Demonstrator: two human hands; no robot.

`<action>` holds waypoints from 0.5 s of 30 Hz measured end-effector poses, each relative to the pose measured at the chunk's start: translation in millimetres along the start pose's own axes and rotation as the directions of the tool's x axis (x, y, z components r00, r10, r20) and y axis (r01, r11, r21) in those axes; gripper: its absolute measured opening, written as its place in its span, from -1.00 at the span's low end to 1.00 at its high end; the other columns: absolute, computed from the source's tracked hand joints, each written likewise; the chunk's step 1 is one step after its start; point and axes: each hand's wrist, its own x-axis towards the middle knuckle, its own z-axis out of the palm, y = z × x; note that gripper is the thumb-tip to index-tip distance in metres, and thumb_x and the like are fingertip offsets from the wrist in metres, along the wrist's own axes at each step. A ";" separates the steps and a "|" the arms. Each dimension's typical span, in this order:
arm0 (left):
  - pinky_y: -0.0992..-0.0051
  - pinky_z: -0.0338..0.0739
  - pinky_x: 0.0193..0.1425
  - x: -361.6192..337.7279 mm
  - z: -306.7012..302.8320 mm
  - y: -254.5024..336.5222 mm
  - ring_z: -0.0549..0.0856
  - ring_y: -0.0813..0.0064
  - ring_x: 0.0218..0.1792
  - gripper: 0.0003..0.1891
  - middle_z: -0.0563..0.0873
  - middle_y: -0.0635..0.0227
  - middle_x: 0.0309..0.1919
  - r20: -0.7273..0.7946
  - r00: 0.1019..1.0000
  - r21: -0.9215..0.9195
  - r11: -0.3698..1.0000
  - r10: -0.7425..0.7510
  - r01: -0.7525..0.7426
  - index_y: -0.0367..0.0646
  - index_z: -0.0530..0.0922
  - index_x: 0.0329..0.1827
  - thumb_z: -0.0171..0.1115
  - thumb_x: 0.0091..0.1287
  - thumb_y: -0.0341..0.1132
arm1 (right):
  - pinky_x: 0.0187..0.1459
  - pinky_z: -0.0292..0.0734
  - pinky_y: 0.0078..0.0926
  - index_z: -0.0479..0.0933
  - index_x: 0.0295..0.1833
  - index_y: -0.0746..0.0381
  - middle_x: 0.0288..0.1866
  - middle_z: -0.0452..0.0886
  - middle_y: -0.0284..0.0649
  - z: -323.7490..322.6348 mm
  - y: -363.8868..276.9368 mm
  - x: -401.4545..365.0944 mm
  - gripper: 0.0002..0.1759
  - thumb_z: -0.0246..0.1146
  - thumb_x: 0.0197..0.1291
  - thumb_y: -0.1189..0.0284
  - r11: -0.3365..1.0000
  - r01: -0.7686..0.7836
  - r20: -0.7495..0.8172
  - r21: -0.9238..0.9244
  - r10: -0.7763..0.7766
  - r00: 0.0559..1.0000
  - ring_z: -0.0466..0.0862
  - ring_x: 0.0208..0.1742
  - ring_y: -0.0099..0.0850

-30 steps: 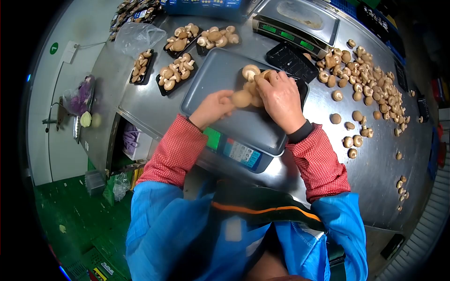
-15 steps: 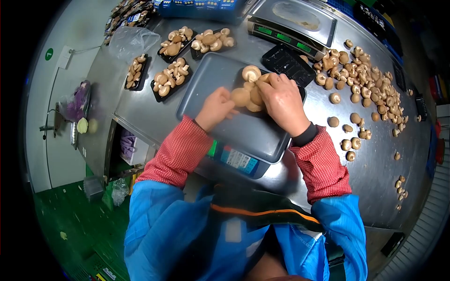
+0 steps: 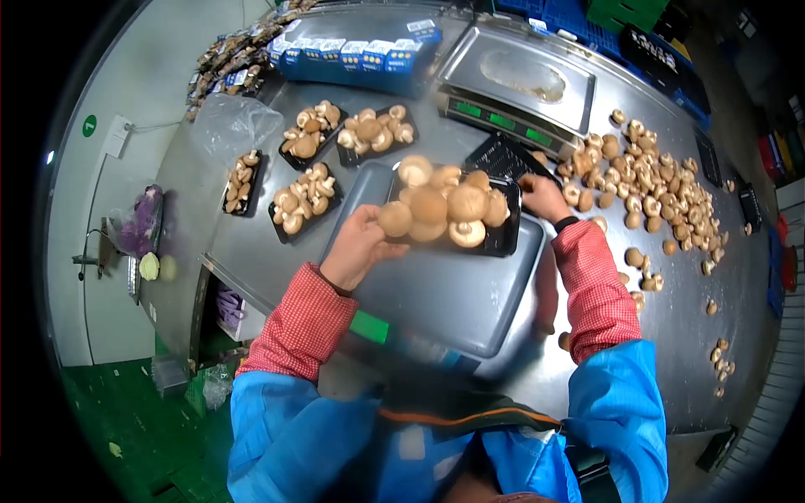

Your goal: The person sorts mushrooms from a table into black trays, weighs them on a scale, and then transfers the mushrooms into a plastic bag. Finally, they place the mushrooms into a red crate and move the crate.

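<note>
A black tray (image 3: 501, 244) heaped with brown-capped mushrooms (image 3: 428, 204) is held over the grey weighing platform (image 3: 419, 310). My left hand (image 3: 359, 250) grips its left end, fingers beside the outermost mushroom cap. At the right end, my right hand (image 3: 543, 198) has its fingers closed on the tray's rim. Behind the right hand lies a black tray with no mushrooms in it (image 3: 495, 159). Mushrooms hide most of the held tray's inside.
Several filled mushroom trays (image 3: 303, 201) stand at the left. A steel scale (image 3: 524, 71) with green displays sits at the back. Loose mushrooms (image 3: 662, 189) spread over the right of the steel table. A blue box (image 3: 352, 63) and a plastic bag (image 3: 235, 126) are at back left.
My hands have parted from over the mushrooms to the tray's two ends. The filled tray now appears raised and nearer the camera, and the view has shifted slightly.
</note>
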 end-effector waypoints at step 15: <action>0.33 0.74 0.12 231.9 -55.4 129.7 0.70 0.07 0.00 -0.73 0.51 -0.10 0.03 -0.351 0.821 -0.147 0.840 0.450 -0.523 -0.60 0.31 0.08 -0.20 0.37 -0.62 | -0.16 0.56 -0.17 0.69 -0.30 0.26 -0.35 0.67 -0.01 8.8 -28.7 -3.6 -0.82 0.36 0.06 0.37 0.998 0.018 0.103 -0.053 -0.012 0.995 0.69 -0.26 -0.04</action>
